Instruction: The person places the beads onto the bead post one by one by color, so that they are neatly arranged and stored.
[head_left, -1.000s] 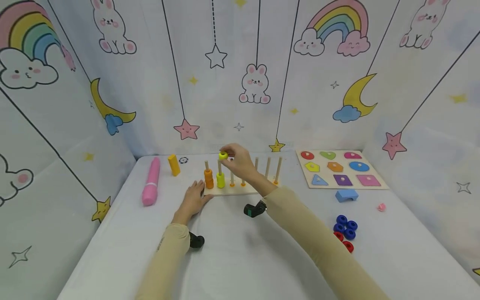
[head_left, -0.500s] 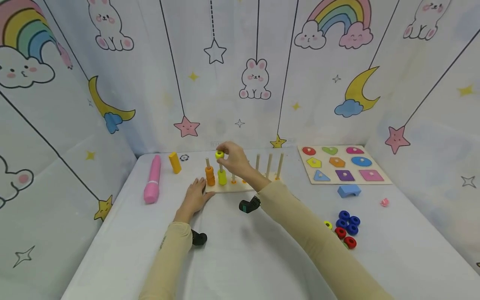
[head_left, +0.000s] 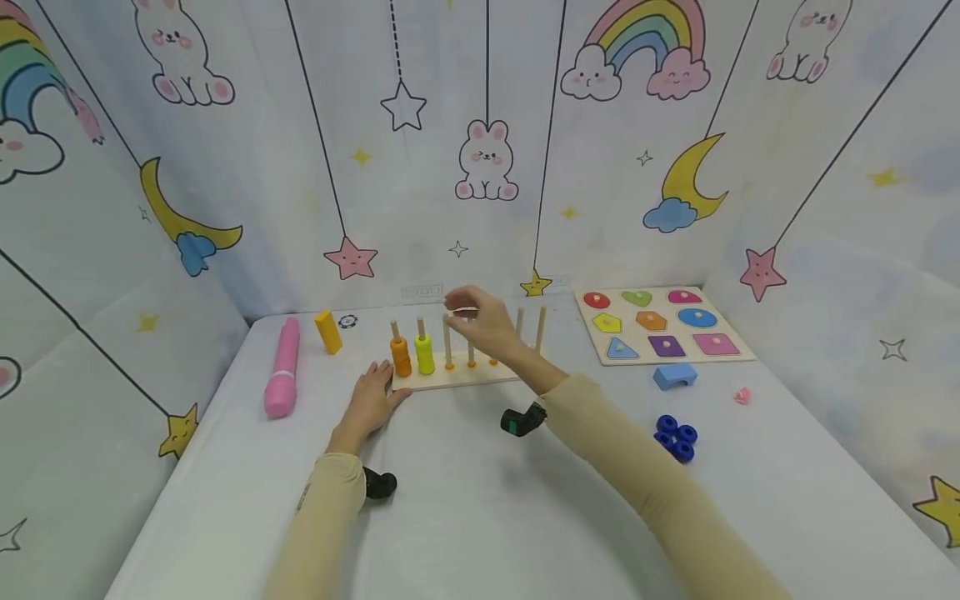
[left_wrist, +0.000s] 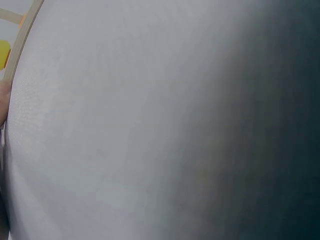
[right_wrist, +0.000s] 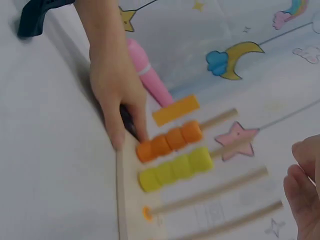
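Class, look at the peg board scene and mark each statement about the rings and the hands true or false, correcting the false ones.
1. The yellow rings sit on the second peg from the left. True.
2. The right hand pinches a yellow ring. False: it holds nothing.
3. The left hand rests against the peg board. True.
4. The orange rings lie loose on the table. False: they are stacked on the leftmost peg.
5. The blue rings sit on a peg. False: they lie on the table.
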